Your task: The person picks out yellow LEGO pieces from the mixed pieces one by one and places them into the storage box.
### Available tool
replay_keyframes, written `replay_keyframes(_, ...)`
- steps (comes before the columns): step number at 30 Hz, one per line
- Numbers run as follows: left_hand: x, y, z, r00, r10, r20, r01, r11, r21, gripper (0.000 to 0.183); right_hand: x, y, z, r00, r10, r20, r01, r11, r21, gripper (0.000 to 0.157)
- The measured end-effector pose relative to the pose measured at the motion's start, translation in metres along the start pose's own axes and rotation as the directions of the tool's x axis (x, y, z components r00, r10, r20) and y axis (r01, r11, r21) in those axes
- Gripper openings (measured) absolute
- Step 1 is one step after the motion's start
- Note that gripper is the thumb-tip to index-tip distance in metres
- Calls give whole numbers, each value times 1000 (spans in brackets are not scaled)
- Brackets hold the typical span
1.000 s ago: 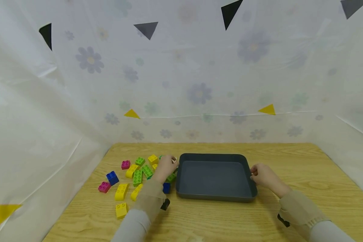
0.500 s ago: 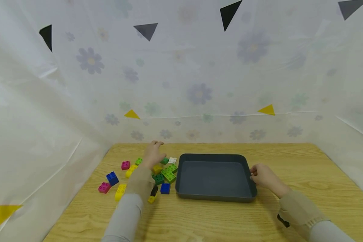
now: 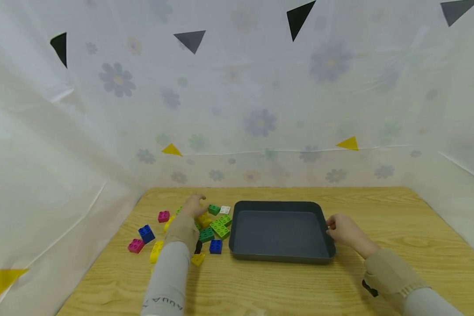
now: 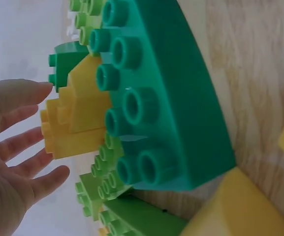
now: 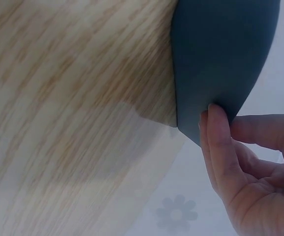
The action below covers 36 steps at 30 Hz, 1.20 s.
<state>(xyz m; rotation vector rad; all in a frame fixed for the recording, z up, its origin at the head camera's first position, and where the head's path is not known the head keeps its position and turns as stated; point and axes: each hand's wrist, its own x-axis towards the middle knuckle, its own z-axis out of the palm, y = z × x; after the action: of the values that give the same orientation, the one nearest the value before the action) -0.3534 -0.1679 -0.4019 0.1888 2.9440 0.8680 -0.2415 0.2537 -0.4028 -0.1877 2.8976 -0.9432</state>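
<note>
My left hand [image 3: 193, 206] reaches over the far side of a pile of toy building bricks, its fingers spread and holding nothing. In the left wrist view, the fingers curve loosely around the studded side of yellow bricks [image 4: 78, 123], with a large dark green brick [image 4: 196, 108] closer to the camera. On the right, my right hand [image 3: 345, 229] pinches the right rim of a dark grey rectangular tray [image 3: 282, 259]. The right wrist view has the thumb at the rim and the fingers against the outer wall [image 5: 220, 49]. No bricks lie in the tray.
Lime green bricks [image 3: 219, 229], a white brick [image 3: 225, 210] and a blue brick [image 3: 215, 246] lie between left hand and tray. Pink bricks [image 3: 135, 245] and another blue brick [image 3: 146, 234] are farther left. The wooden table [image 3: 284, 289] meets a flowered curtain [image 3: 260, 145] behind.
My left hand has moved left, away from the white brick by the tray, then lowered slightly over the yellow bricks. The white brick now lies uncovered. The right hand and tray have stayed put.
</note>
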Motion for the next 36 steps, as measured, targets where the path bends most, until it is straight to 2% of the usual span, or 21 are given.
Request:
replay_keyframes(10,0,-15,4,1000,4,5,-4,999,-34,35,-1,0,1,1000,1,-4,-1,1000,11,26)
replay_keyframes(15,-1,-16,3,1000,-9,3,10,998,-57,35,-1,-2,1,1000,6,-2,-6,1000,19,25)
replay_keyframes(21,-4,-14,2,1000,-5,-3,4,999,-41,32,0,-2,1,1000,14,2,-14,1000,19,25)
replay_keyframes(31,2,3,-10,999,-18,-38,18,1000,-3,32,-1,-2,2,1000,22,3,-22,1000,11,26)
replay_keyframes(36,6,15,-18,999,24,-44,-24,1000,-7,30,-1,-3,2,1000,17,6,-18,1000,22,26)
